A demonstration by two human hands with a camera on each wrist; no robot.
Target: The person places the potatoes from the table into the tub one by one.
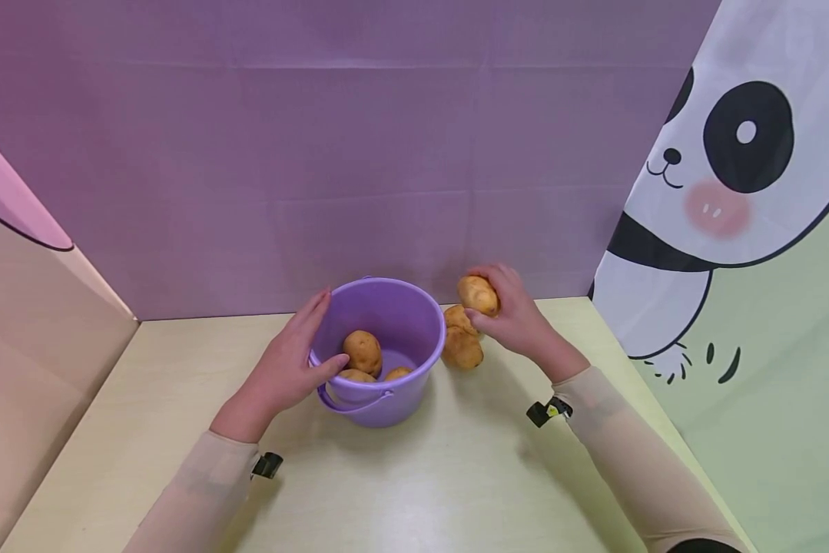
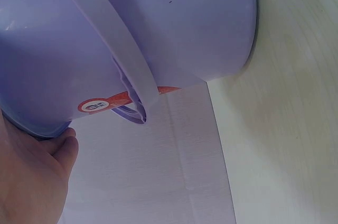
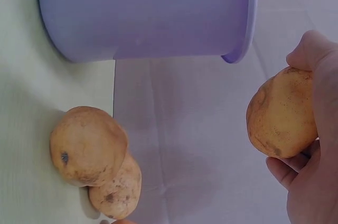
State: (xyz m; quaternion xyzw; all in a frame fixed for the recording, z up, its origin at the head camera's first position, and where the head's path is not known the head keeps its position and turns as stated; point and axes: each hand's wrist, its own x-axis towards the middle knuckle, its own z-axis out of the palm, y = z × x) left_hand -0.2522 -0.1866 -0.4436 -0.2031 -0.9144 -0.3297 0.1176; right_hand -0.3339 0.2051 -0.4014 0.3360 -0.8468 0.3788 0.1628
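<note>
A purple bucket stands upright on the table, with several potatoes inside it. My left hand grips the bucket's rim on the left side, thumb over the edge; the left wrist view shows its fingertips at the rim. To the right of the bucket, my right hand holds a potato between thumb and fingers, up off the table at about rim height. Beneath it, two more potatoes lie close together on the table, beside the bucket's right wall.
The pale wooden table ends at a purple cloth backdrop just behind the bucket. A panel with a panda drawing borders the right side, and a beige panel the left. The bucket's handle hangs down along its near side.
</note>
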